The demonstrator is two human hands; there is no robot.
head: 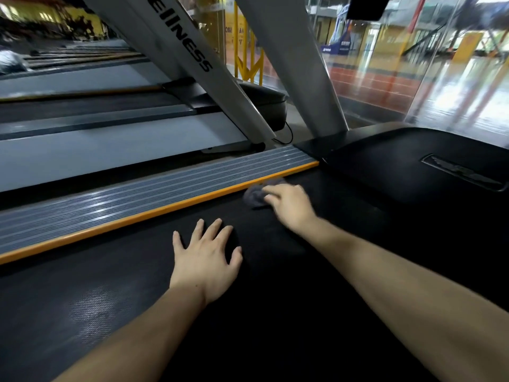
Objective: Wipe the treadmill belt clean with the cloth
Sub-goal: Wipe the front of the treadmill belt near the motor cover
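Note:
The black treadmill belt [137, 293] fills the lower part of the head view. A small grey cloth [254, 195] lies bunched on the belt near its far left edge, close to the orange strip. My right hand [289, 205] reaches forward and grips the cloth, its fingers curled over it; part of the cloth is hidden under the hand. My left hand [206, 257] rests flat on the belt nearer to me, fingers spread and holding nothing.
A ribbed grey side rail [132, 197] with an orange strip [165, 209] runs along the belt's left. The black motor cover [413, 172] rises ahead, with two grey uprights [300, 64] above it. More treadmills stand to the left; a glass wall is at right.

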